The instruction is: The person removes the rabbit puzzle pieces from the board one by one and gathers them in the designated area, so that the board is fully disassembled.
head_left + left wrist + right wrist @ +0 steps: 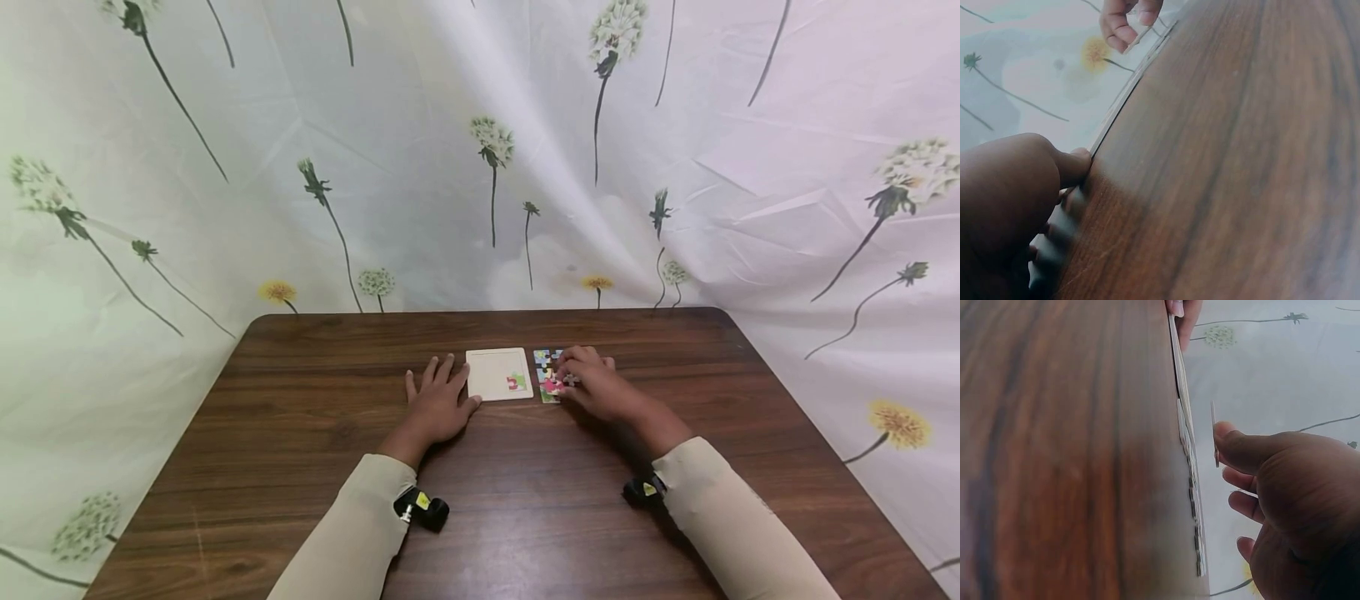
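A white square puzzle board (489, 373) lies flat near the far side of the table, with a small red and green puzzle piece (516, 382) in its lower right corner. My left hand (438, 407) rests beside the board's left edge, fingers spread, the thumb touching the edge. Just right of the board are several colourful puzzle pieces (543, 360), partly hidden under my right hand (600, 390). Between thumb and fingers, that hand pinches one thin puzzle piece (1214, 437), raised above the table and seen edge-on in the right wrist view.
The brown wood-grain table (510, 500) extends around the board on every side. Behind it hangs a pale curtain (420, 167) printed with dandelions, meeting the table's far edge. Both sleeved wrists carry small black cameras (431, 510).
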A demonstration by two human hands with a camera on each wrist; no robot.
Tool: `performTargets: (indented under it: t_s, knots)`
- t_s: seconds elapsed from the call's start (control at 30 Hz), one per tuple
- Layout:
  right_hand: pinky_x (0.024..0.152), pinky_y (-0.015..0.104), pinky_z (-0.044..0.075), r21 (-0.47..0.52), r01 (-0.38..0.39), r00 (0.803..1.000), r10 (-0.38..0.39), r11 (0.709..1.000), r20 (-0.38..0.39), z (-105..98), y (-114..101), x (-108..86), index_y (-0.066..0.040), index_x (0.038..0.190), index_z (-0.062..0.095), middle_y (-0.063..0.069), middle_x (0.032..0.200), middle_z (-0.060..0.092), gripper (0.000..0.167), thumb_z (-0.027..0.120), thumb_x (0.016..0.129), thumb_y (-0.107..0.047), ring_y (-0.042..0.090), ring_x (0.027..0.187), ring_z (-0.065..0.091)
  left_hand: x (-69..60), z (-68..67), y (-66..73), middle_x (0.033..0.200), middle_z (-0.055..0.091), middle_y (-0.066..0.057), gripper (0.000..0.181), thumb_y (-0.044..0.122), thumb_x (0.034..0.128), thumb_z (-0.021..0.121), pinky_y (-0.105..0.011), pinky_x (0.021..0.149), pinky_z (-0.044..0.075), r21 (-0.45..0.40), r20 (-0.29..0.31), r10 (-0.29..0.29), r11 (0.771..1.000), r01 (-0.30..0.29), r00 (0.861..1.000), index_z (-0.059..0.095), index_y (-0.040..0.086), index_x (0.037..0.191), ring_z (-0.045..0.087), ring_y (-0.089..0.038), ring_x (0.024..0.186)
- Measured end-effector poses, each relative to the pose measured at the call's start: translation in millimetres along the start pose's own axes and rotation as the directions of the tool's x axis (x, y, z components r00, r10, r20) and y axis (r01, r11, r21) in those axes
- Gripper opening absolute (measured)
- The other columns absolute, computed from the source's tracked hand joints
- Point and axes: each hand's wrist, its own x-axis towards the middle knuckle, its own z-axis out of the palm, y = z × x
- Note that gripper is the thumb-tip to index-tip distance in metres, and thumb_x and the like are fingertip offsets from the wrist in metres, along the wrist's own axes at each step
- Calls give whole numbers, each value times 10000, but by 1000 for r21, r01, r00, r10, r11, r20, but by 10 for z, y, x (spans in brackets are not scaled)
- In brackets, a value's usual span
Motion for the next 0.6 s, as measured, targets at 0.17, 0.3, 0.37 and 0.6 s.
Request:
performTargets:
  t_s: [0.17,0.3,0.37,0.6]
  knots:
    - [963,505,313,-27,2,1000,-2,1000,-24,-19,51,-70,-157,1020,714,108,1394,617,77,781,1030,-193,329,1322,504,7,17,-9,1840,183,-162,694,480,1132,540,-789,1311,-28,1,1,0,1000,0,1000,358,179,1730,82,-444,1719]
    - [950,492,321,-43,2,1000,-3,999,-29,-26,106,-124,-156,1019,724,114,1380,628,76,784,1026,-202,321,1298,508,13,18,-12,1840,184,-162,694,479,1132,541,-789,1311,-30,-2,0,1,1000,-1,1000,357,179,1730,81,-443,1719]
    - [945,491,318,-47,-3,1000,2,999,-30,-33,131,-148,-145,1033,728,118,1385,626,78,782,1028,-201,328,1303,503,17,18,-17,1839,184,-164,695,477,1132,542,-790,1310,-30,0,-1,2,1000,-2,1000,355,176,1731,80,-445,1719]
    - [946,484,308,-46,-3,999,2,999,-33,-49,212,-213,-142,1064,746,133,1403,618,61,783,1021,-165,341,1309,497,16,12,-25,1839,185,-165,688,465,1135,538,-794,1308,-24,13,1,-2,1000,2,1000,354,175,1731,87,-449,1716]
